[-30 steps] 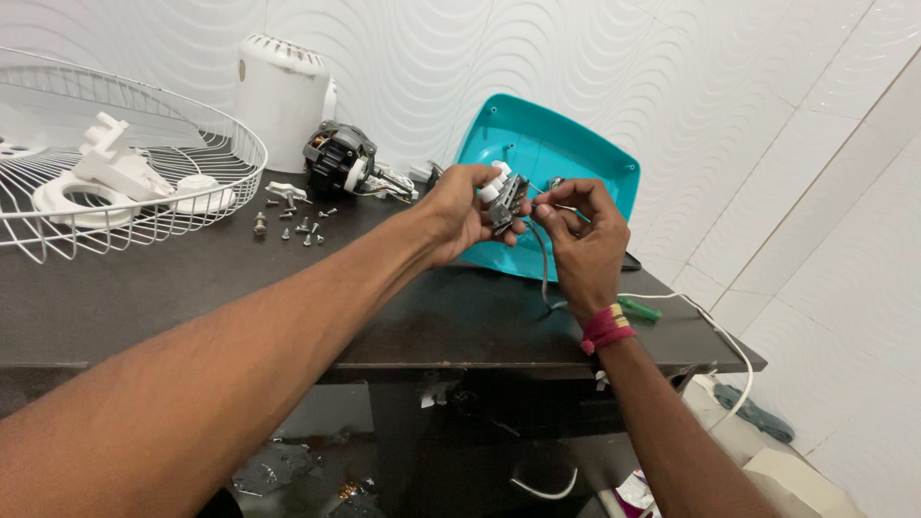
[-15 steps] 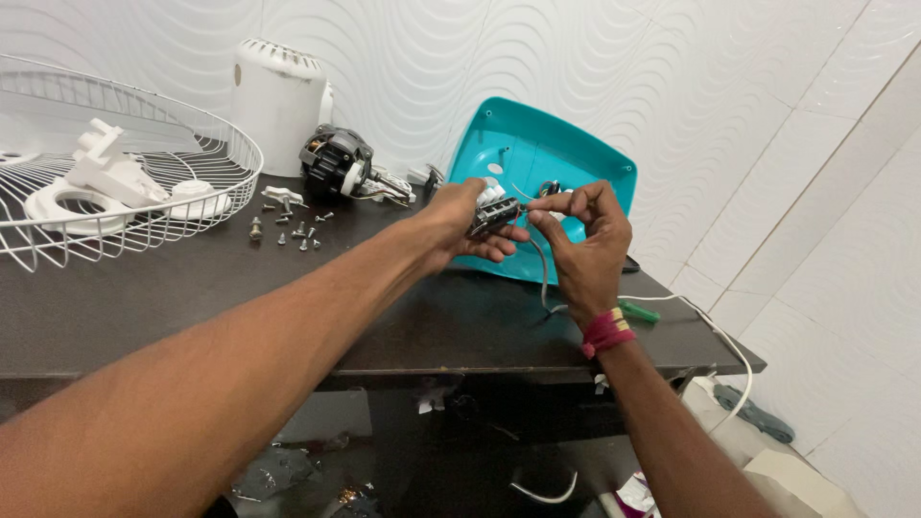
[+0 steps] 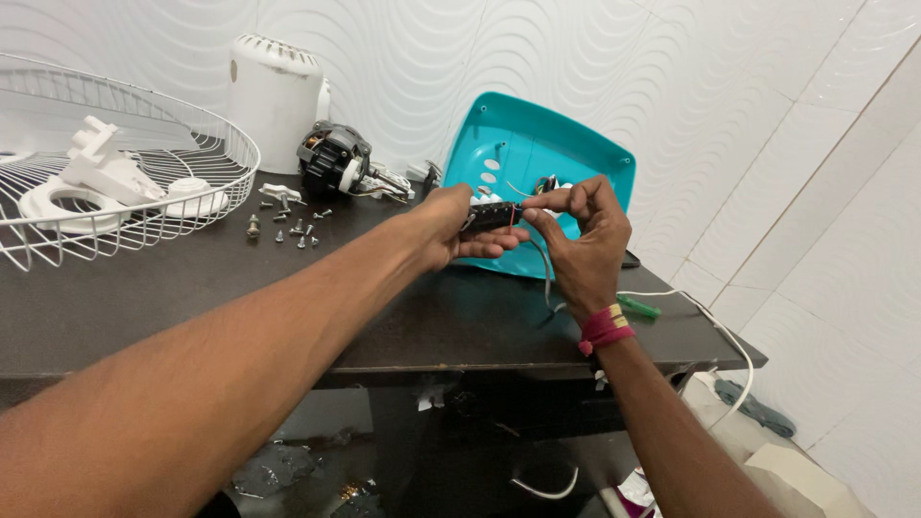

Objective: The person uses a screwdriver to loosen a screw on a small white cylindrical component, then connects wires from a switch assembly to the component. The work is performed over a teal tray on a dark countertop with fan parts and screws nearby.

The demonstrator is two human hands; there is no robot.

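— While the left hand (image 3: 451,228) is clenching a small dark blocky switch part (image 3: 491,215), what is the right hand (image 3: 580,240) doing?
— It is pinching thin wires (image 3: 543,251) at that part's end, just in front of the glossy teal plastic cover (image 3: 508,153) leaning on the dark matte table (image 3: 144,307).

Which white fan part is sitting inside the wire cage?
The blocky white bracket, lying in the wire cage on the left. The tall white motor cover stands on the table behind the cage instead.
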